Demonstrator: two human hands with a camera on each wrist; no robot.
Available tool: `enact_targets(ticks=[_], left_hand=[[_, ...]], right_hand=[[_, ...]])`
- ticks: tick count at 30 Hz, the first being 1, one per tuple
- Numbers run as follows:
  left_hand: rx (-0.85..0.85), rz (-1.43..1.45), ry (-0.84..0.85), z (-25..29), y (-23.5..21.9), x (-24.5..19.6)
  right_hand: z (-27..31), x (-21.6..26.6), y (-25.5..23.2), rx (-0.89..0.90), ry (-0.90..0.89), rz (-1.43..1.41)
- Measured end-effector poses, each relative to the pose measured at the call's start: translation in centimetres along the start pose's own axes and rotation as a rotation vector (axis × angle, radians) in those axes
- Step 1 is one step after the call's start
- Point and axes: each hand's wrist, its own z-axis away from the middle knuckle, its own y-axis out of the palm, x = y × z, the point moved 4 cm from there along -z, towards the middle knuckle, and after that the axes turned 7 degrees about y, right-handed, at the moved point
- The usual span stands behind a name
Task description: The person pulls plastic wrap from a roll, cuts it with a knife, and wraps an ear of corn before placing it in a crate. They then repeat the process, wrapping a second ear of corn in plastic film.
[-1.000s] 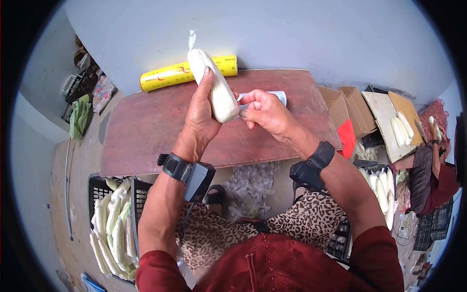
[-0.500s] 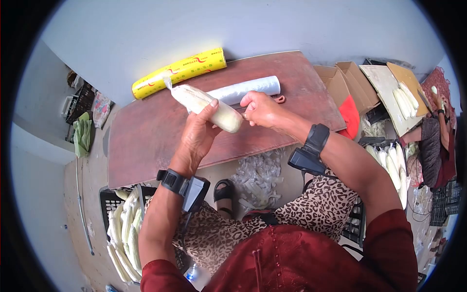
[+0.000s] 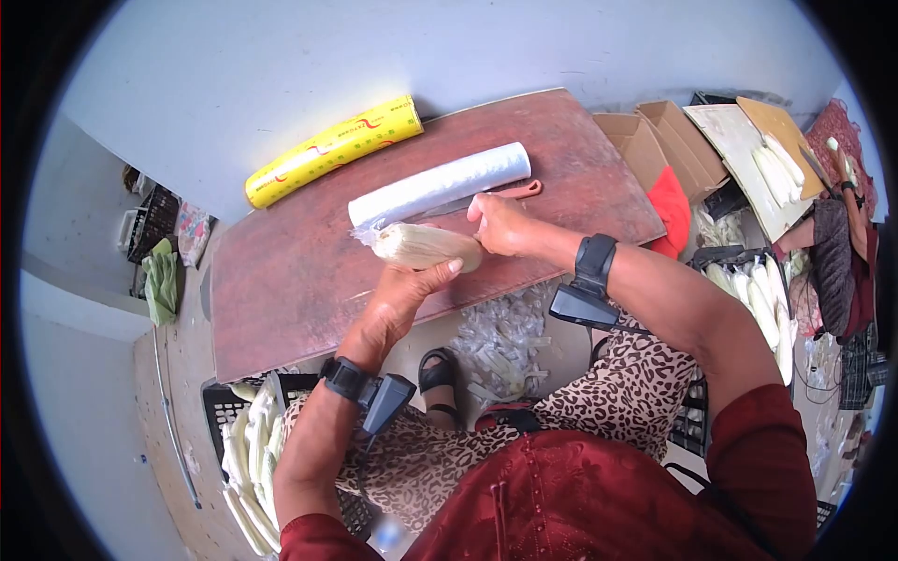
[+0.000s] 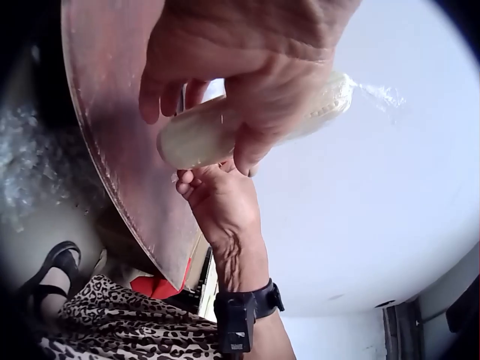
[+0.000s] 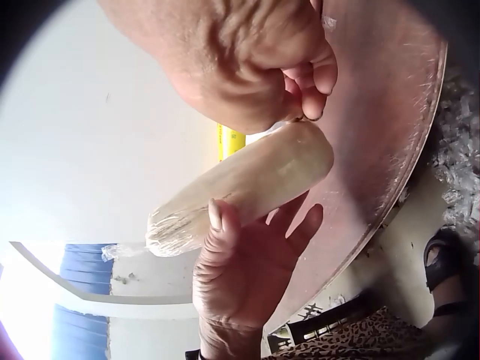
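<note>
A pale, film-wrapped ear of corn (image 3: pixel 421 247) is held above the table's near half, a twisted tail of film at its left end. My left hand (image 3: pixel 404 297) grips it from below, thumb along its side, as the right wrist view also shows on the wrapped ear (image 5: pixel 247 176). At the ear's other end, my right hand (image 3: pixel 510 226) pinches something small at the edge of the film, its fingers curled; the left wrist view shows these fingers (image 4: pixel 196 180) against the end.
Behind the ear lie a clear film roll (image 3: pixel 440 183) and a red handle (image 3: pixel 520 190). A yellow roll (image 3: pixel 335 150) lies at the table's back left. Crates of wrapped ears (image 3: pixel 253 453) flank my legs; cardboard boxes (image 3: pixel 681 150) and another person are at the right.
Both hands have moved lower with the ear, which has turned from nearly upright to nearly level. The clear roll and red handle have come into fuller view.
</note>
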Motion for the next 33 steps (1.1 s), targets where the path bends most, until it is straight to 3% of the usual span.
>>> enact_targets(ticks=[7,13,16,21,25,28,33], left_hand=[[0.002,-0.003,0.001,0.2,-0.1,0.6],[0.016,-0.062,-0.133,-0.1,-1.0,1.8],[-0.037,0.051,-0.111,-0.3,-1.5,2.1],[0.021,0.056,-0.088,-0.5,-1.0,1.4],[0.063,0.016,-0.063,-0.7,0.0,0.8],[0.048,-0.007,0.087,-0.5,0.9,0.2],[0.101,-0.173,0.168,-0.4,1.7,-1.0]], right_hand=[[0.1,-0.3,0.5,0.014,-0.056,0.043],[0.3,0.0,0.2,0.034,-0.039,0.042],[0.2,-0.1,-0.3,0.066,-0.014,0.001],[0.1,-0.8,-1.0,0.079,-0.008,-0.136],[0.5,-0.8,-2.1,0.038,-0.02,-0.088],[0.7,-1.0,-2.8,0.011,-0.019,-0.061],[0.6,-1.3,-3.3,0.012,0.014,-0.067]])
